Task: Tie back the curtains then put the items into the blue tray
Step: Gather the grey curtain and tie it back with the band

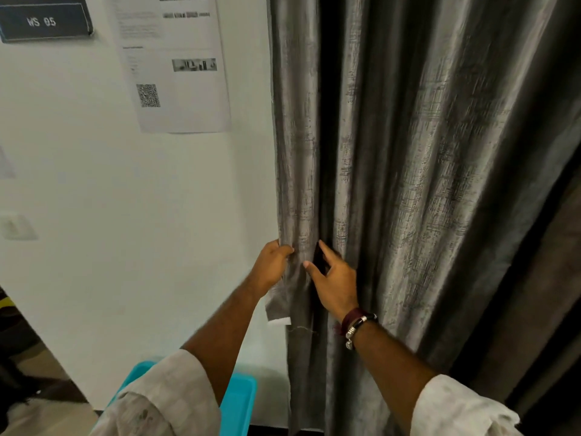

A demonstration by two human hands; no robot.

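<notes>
A grey textured curtain (408, 152) hangs in deep folds over the right half of the head view. My left hand (270, 265) grips the curtain's left edge, fingers curled round the cloth. A short strip of the same grey fabric (278, 305) hangs down below that hand. My right hand (333, 281) reaches into the dark fold just right of it, with the fingers spread and partly hidden by the fold. A blue tray (242, 401) stands on the floor by the wall, partly hidden by my left sleeve.
A white wall (125, 215) fills the left side, with a printed sheet (176, 64) and a dark sign (44, 22) reading WS 05 on it. A wall switch (19, 228) sits low on the left. Dark floor shows at the bottom left.
</notes>
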